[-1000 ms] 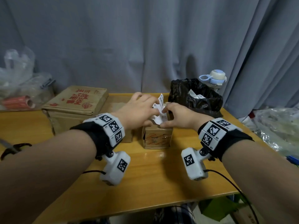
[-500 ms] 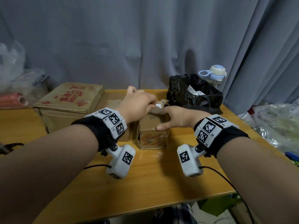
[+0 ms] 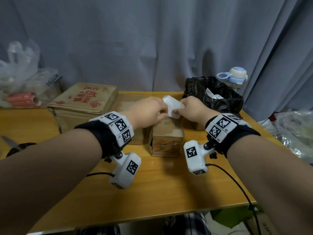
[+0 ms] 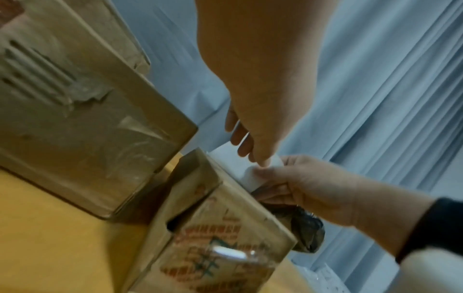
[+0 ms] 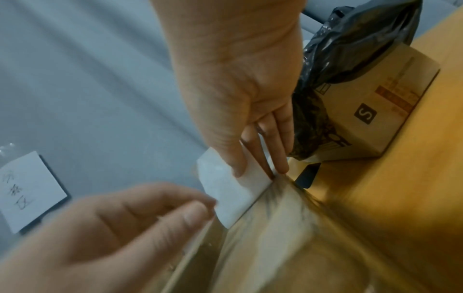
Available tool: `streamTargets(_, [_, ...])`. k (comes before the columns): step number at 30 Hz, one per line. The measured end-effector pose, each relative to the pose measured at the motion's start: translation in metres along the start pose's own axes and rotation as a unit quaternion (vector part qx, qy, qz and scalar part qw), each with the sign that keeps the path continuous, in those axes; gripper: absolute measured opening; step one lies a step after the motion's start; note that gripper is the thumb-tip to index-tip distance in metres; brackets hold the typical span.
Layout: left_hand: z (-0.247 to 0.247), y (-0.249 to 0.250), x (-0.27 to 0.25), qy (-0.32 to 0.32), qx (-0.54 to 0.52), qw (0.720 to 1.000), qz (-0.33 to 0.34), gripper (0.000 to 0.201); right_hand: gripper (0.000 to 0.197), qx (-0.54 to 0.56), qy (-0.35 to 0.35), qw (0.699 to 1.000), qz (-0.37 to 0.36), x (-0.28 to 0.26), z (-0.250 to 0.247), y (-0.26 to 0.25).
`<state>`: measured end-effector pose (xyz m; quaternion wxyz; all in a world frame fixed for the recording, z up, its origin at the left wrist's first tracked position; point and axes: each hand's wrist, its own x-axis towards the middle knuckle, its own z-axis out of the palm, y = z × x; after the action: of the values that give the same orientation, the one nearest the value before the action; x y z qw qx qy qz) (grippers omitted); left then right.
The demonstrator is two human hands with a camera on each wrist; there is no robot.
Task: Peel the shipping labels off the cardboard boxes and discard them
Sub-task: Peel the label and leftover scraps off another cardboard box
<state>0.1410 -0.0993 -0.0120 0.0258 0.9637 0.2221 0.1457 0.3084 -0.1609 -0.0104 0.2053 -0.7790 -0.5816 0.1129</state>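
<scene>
A small cardboard box [image 3: 166, 141] with orange print stands at the middle of the wooden table [image 3: 160, 192]. A white shipping label [image 3: 172, 106] rises from its top, blank side towards me, and its lower edge meets the box top. My left hand [image 3: 162, 111] pinches the label's left edge between thumb and forefinger, as the right wrist view shows [image 5: 210, 206]. My right hand [image 3: 180, 110] pinches the right side, thumb on the label's [image 5: 233, 194] face, fingers behind. The left wrist view shows both hands meeting on the label [image 4: 240, 168] above the box [image 4: 225, 228].
A large box with red print [image 3: 84, 102] and a flat box [image 3: 128, 102] sit left of the small one. A black bin bag [image 3: 215, 97] holding white scraps stands back right, with a bottle [image 3: 235, 77] behind. Plastic bags [image 3: 22, 73] and scissors [image 3: 13, 146] lie left.
Half a second ago both hands were low on the box top with little label showing. Now they hold a white sheet raised above the box.
</scene>
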Motion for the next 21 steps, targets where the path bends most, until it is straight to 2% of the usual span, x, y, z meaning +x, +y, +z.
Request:
streamTargets(2, [0.012, 0.002, 0.002, -0.070, 0.019, 0.997, 0.002, 0.035, 0.016, 0.066, -0.001, 0.998, 0.016, 0.000, -0.002, -0.003])
streamTargets(5, [0.025, 0.006, 0.008, -0.116, 0.057, 0.992, -0.003, 0.044, 0.013, 0.114, -0.019, 0.992, 0.041, 0.003, -0.006, -0.005])
streamTargets(11, [0.021, 0.006, 0.019, -0.137, 0.039, 0.989, -0.030, 0.048, 0.036, -0.054, 0.049, 0.997, -0.001, 0.014, -0.021, -0.007])
streamTargets(17, [0.016, 0.001, 0.028, -0.150, -0.035, 0.985, -0.075, 0.028, 0.039, -0.078, 0.078, 0.994, 0.015, 0.020, -0.020, -0.009])
streamTargets(21, [0.021, 0.000, 0.027, -0.133, -0.041, 0.987, -0.083, 0.028, 0.044, -0.099, 0.089, 0.990, 0.034, 0.021, -0.024, -0.007])
